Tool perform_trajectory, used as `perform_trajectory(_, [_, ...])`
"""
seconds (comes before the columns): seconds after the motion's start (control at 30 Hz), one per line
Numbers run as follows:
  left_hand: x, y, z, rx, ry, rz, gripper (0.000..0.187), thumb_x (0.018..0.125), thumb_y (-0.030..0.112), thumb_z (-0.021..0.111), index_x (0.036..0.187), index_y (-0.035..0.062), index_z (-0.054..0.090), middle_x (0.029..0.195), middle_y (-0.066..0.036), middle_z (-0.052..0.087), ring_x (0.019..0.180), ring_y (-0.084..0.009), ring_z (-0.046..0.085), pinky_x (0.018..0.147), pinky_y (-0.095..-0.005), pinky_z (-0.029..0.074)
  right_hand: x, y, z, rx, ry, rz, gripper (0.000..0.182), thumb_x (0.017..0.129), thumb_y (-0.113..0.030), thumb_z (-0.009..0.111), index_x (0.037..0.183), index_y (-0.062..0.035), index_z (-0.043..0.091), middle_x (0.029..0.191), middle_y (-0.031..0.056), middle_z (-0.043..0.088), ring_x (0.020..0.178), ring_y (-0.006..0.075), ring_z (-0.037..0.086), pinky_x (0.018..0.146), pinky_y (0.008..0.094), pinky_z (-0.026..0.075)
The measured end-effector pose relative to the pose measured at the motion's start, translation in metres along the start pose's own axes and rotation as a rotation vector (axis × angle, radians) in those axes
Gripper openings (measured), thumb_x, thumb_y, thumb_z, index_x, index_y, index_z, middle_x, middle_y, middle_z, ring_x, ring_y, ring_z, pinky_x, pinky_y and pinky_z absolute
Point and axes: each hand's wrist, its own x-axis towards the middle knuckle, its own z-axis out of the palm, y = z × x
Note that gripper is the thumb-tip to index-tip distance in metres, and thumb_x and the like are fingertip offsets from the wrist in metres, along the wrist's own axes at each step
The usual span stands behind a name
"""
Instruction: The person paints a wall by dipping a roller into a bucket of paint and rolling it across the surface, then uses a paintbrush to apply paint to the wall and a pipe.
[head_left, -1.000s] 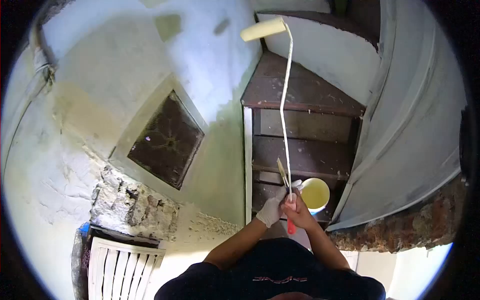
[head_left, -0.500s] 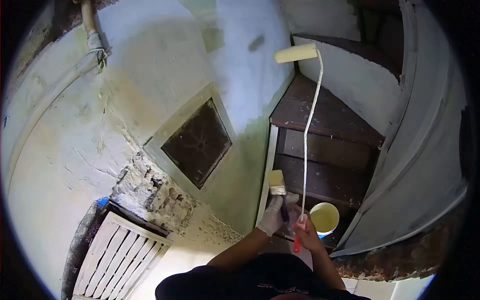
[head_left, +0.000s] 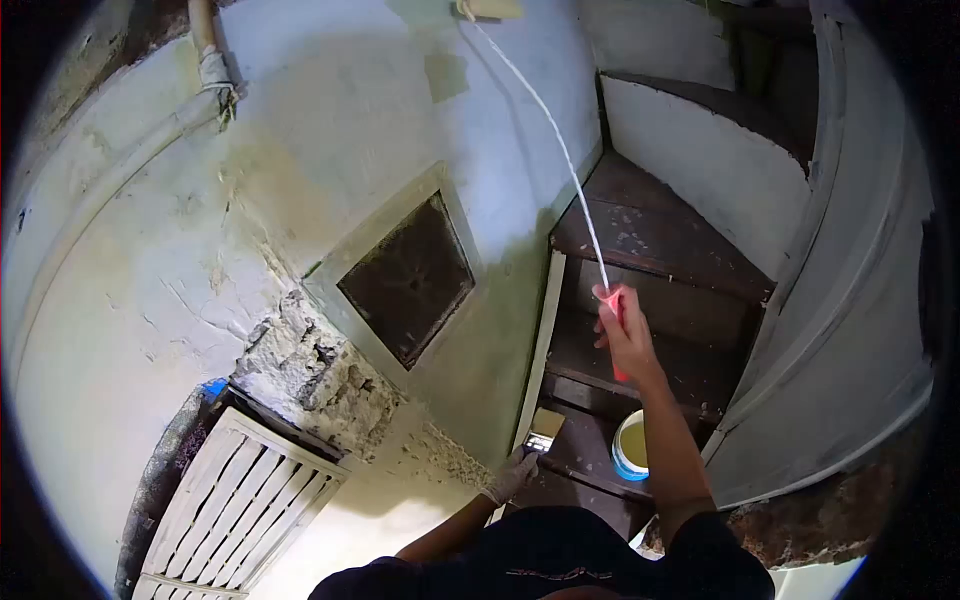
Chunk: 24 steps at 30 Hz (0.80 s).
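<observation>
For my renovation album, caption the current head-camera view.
Right hand holding a paint roller toward the wall, gloved left hand gripping a paintbrush, paint bucket on the stairs.

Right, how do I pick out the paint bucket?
Find the dark wooden staircase. On a lower step, partly behind the right forearm, stands a white bucket, blue low down. Unlike the hand-held brush and roller, it holds yellowish paint.

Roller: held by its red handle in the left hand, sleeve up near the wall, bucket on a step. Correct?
Wrong hand. The head view shows the roller in the right hand; the left hand has the brush. Red handle, sleeve near the wall, bucket on a step: all fine.
</observation>
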Motion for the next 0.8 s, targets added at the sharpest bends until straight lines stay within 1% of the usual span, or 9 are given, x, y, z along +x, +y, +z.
perform_trajectory(0.17, [0.002, 0.013, 0.009, -0.035, -0.006, 0.04, 0.019, 0.099, 0.026, 0.042, 0.104, 0.0101, 0.051, 0.064, 0.002, 0.049, 0.053, -0.0059, 0.045, 0.049, -0.021, 0.039, 0.058, 0.01, 0.01, 0.108, -0.048, 0.083, 0.028, 0.099, -0.031, 0.039, 0.109, -0.0067, 0.047, 0.08, 0.0016, 0.052, 0.05, 0.0066, 0.043, 0.041, 0.0229, 0.038])
perform_trajectory(0.3, [-0.002, 0.006, 0.009, -0.081, -0.051, -0.025, 0.019, 0.099, 0.025, 0.042, 0.108, 0.0098, 0.049, 0.066, 0.002, 0.052, 0.05, -0.0058, 0.046, 0.047, -0.021, 0.04, 0.058, 0.029, 0.002, 0.067, -0.149, 0.125, 0.031, 0.101, -0.034, 0.034, 0.108, -0.0058, 0.045, 0.064, -0.0016, 0.04, 0.047, 0.0072, 0.039, 0.041, 0.0236, 0.035])
perform_trajectory(0.5, [-0.008, -0.016, 0.001, 0.063, -0.028, -0.07, 0.025, 0.096, 0.03, 0.049, 0.11, 0.0101, 0.054, 0.069, 0.002, 0.051, 0.062, -0.0064, 0.048, 0.057, -0.0224, 0.042, -0.057, 0.2, -0.017, -0.008, -0.17, 0.1, 0.028, 0.101, -0.025, 0.035, 0.105, -0.0027, 0.05, 0.071, 0.0007, 0.043, 0.06, 0.008, 0.04, 0.056, 0.0239, 0.036])
perform_trajectory(0.6, [-0.01, -0.02, -0.001, 0.02, -0.028, -0.092, 0.027, 0.095, 0.031, 0.05, 0.112, 0.0095, 0.054, 0.07, 0.002, 0.051, 0.063, -0.007, 0.048, 0.058, -0.0232, 0.042, -0.043, 0.18, -0.02, 0.075, -0.198, 0.141, 0.027, 0.101, -0.024, 0.035, 0.104, -0.0024, 0.051, 0.072, 0.0006, 0.044, 0.06, 0.0098, 0.042, 0.056, 0.0242, 0.038])
perform_trajectory(0.67, [-0.016, -0.024, -0.003, -0.01, -0.023, -0.102, 0.027, 0.095, 0.03, 0.05, 0.112, 0.0093, 0.053, 0.07, 0.002, 0.05, 0.063, -0.0069, 0.047, 0.057, -0.0233, 0.042, 0.021, 0.139, -0.018, 0.254, -0.079, 0.303, 0.029, 0.101, -0.025, 0.035, 0.106, -0.0022, 0.051, 0.075, 0.0017, 0.048, 0.061, 0.009, 0.045, 0.055, 0.0237, 0.039])
perform_trajectory(0.7, [-0.016, -0.024, -0.004, -0.037, -0.032, -0.105, 0.026, 0.095, 0.031, 0.05, 0.109, 0.0087, 0.052, 0.07, 0.002, 0.05, 0.063, -0.0071, 0.048, 0.058, -0.0236, 0.042, 0.052, 0.092, -0.033, 0.173, -0.233, 0.278, 0.034, 0.101, -0.029, 0.035, 0.111, -0.0012, 0.052, 0.077, 0.0023, 0.052, 0.056, 0.0076, 0.045, 0.049, 0.0232, 0.038])
perform_trajectory(0.73, [-0.015, -0.023, -0.005, -0.063, -0.043, -0.109, 0.025, 0.095, 0.031, 0.05, 0.105, 0.0081, 0.052, 0.071, 0.002, 0.051, 0.064, -0.0074, 0.048, 0.058, -0.0239, 0.042, 0.102, 0.128, -0.025, -0.012, -0.057, -0.131, 0.041, 0.101, -0.036, 0.032, 0.113, -0.0025, 0.053, 0.071, 0.0006, 0.051, 0.049, 0.0064, 0.04, 0.043, 0.023, 0.036])
perform_trajectory(0.77, [-0.014, -0.022, -0.005, -0.09, -0.055, -0.113, 0.025, 0.095, 0.031, 0.05, 0.102, 0.0075, 0.051, 0.071, 0.001, 0.051, 0.065, -0.0076, 0.048, 0.058, -0.0242, 0.042, 0.123, 0.073, -0.031, 0.017, -0.068, 0.072, 0.043, 0.101, -0.04, 0.031, 0.113, -0.0052, 0.053, 0.065, -0.0014, 0.043, 0.045, 0.0068, 0.038, 0.04, 0.023, 0.035])
perform_trajectory(0.8, [-0.014, -0.015, -0.006, -0.012, -0.05, -0.055, 0.026, 0.095, 0.033, 0.05, 0.101, 0.007, 0.051, 0.072, 0.001, 0.051, 0.065, -0.0081, 0.048, 0.058, -0.0238, 0.042, 0.132, 0.022, -0.033, 0.008, -0.135, 0.145, 0.044, 0.1, -0.045, 0.03, 0.112, -0.0085, 0.052, 0.063, -0.0024, 0.039, 0.046, 0.0068, 0.037, 0.04, 0.0233, 0.034])
